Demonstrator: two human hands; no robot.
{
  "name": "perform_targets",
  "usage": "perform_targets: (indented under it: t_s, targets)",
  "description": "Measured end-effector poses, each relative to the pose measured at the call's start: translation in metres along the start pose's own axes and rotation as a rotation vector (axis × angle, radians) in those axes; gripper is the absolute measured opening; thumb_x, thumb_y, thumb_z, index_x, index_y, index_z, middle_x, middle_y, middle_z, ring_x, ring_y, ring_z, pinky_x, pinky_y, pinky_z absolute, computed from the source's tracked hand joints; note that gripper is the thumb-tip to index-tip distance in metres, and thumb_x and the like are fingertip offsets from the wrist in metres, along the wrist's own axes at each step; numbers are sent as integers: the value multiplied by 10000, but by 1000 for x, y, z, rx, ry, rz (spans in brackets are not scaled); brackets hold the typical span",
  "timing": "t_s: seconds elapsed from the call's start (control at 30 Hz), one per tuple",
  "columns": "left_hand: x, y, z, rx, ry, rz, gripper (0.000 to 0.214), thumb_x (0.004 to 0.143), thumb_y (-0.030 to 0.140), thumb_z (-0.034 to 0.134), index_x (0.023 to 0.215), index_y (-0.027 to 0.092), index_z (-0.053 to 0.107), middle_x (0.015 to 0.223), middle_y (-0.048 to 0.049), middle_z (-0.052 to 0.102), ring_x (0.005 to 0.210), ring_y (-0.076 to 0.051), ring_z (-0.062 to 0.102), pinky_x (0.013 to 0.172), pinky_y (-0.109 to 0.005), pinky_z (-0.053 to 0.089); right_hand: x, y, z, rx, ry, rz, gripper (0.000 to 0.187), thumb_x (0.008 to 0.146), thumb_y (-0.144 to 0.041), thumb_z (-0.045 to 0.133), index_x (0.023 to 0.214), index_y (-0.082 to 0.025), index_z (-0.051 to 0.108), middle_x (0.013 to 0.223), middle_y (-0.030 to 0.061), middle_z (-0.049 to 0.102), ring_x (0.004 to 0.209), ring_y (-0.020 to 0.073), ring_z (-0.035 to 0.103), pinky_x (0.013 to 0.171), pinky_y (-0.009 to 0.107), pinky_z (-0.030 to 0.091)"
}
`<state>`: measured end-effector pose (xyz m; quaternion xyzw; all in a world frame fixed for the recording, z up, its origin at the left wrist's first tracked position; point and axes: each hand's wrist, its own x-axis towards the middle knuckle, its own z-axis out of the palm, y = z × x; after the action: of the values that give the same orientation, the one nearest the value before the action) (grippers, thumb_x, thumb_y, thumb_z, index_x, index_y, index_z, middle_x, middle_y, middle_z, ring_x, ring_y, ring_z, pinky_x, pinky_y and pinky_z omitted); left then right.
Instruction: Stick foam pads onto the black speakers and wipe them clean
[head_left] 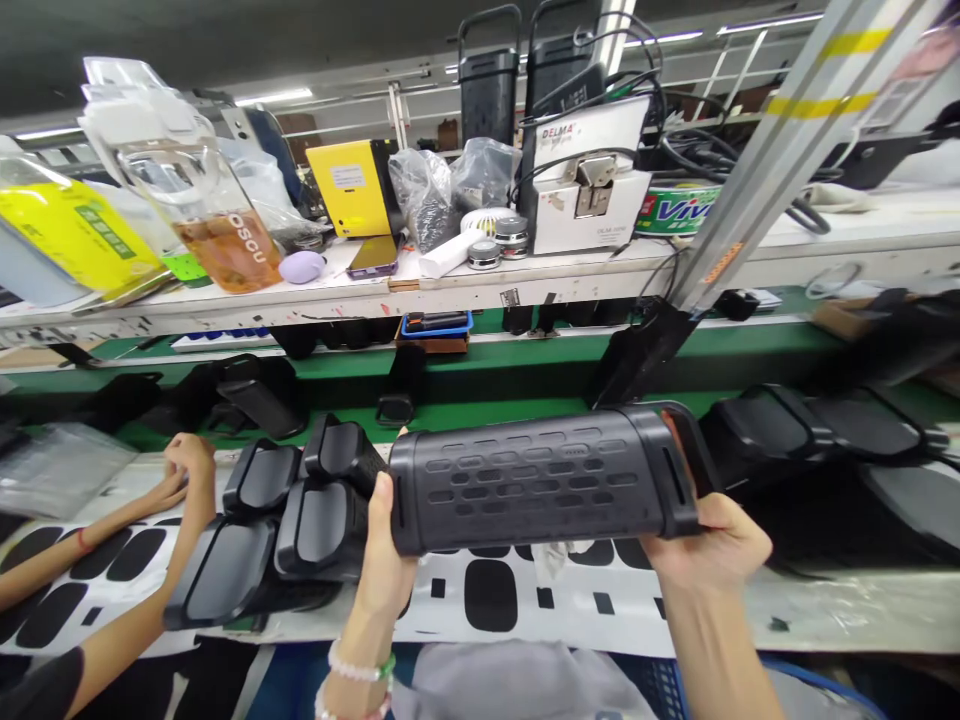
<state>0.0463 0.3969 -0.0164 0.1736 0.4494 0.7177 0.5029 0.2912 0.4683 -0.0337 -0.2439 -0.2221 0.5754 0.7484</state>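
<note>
Left hand (382, 548) and right hand (709, 545) raised over the counter (840, 610), a long black perforated plastic housing (536, 480) held between them, clear of the surface. Grip wide, one hand at each end of the housing: left thumb up against the near end, right palm and fingers cupping the far end from below. White beaded bracelet with a green bead (360, 662) on the left wrist.

Left of the grip, a cluster of black rounded-rectangular plastic housings (259, 480), some leaning on one another. Right of the grip, more dark housings of like shape (772, 430), overlapping. Under the grip, a white sheet printed with black rounded shapes (491, 595) lies on the counter.

Far left, a co-worker's hand (187, 470) rests just beside the housings, red thread on that wrist (81, 540). A clear plastic bag (64, 465) lies past it.

Beyond the grip runs a green conveyor belt (450, 412). Above that, a white shelf (390, 285) carries a yellow box (345, 185), a clear bottle with amber liquid (217, 240), a lilac round pouch (301, 267), a white DELMA box (589, 200) and a green-and-white Vivo tub (679, 210). A grey metal upright with yellow tape (780, 150) slants across the right side. Dark ceiling overhead, white strip lights (274, 97).
</note>
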Motion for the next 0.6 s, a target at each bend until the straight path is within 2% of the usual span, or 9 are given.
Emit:
perform_targets:
  t_s: [0.1,0.17,0.3,0.4,0.5,0.6]
  targets:
    - [0,0,1,-36,113,11,584,777,618,594,1230,254,644,1129,-30,728,1128,-239,639,999,-334,497,-4,0,1,26,-22,25,574,445,-162,519,987,-237,694,940,31,731,408,126,498,477,328,520]
    - [1,-1,1,-61,179,9,555,802,608,543,1197,239,667,1052,-33,751,1026,-223,682,871,-299,556,-5,-1,0,10,-30,11,564,473,-164,552,1015,-239,689,1014,42,723,452,133,531,545,349,551]
    - [4,-2,1,-110,189,45,501,833,569,501,1210,277,655,1019,-8,758,922,-184,707,671,-217,564,-9,-3,2,-67,-35,-12,499,537,-182,611,1026,-249,690,1049,42,715,549,165,596,643,374,570]
    - [6,0,-2,-127,213,71,489,831,558,505,1206,282,654,980,-1,764,870,-169,713,646,-203,558,-10,-6,4,-192,-34,10,457,615,-226,670,1070,-274,680,1074,35,705,751,221,661,721,369,567]
    - [8,1,-6,-99,247,119,497,808,560,545,1182,258,670,936,-8,767,856,-172,714,662,-209,559,-7,-9,0,-472,-48,44,410,714,-395,710,1104,-282,661,996,28,702,791,221,653,731,339,558]
    - [9,0,-10,-31,160,190,518,783,558,611,1201,255,658,1025,-16,754,979,-196,692,772,-238,562,-1,-7,-13,-800,-98,90,563,714,-624,674,1134,-251,636,963,48,681,873,252,639,725,325,550]
